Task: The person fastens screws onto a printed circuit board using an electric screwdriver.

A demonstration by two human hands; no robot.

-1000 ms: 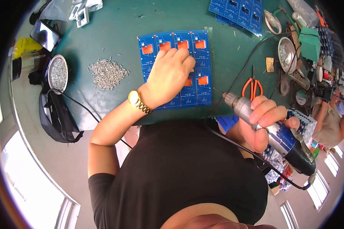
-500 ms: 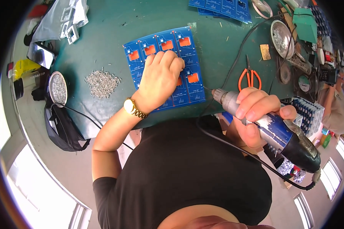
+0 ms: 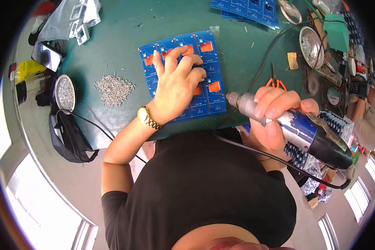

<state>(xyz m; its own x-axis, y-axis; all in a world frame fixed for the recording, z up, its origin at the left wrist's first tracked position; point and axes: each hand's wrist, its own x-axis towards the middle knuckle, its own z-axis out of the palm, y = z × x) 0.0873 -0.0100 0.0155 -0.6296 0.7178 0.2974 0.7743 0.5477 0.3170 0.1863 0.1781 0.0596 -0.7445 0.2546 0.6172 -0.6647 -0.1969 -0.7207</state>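
A blue circuit board panel [image 3: 210,68] with orange patches lies on the green table [image 3: 116,46]. My left hand [image 3: 177,83], with a gold watch at the wrist, rests flat on the panel's middle, fingers spread and bent. My right hand [image 3: 275,116] grips a corded electric screwdriver [image 3: 296,129] with a grey nose and a blue and black body. Its tip hovers just right of the panel's lower right corner.
A pile of small metal screws [image 3: 112,88] lies left of the panel, beside a round tin [image 3: 65,92]. Orange-handled cutters [image 3: 275,81], a metal bowl [image 3: 310,43] and more blue panels [image 3: 246,8] sit to the right and far side. A black bag [image 3: 68,135] hangs at the table's edge.
My left hand has slid up the panel and bent its fingers. My right hand has brought the screwdriver closer to the panel's right edge. The view has shifted slightly.
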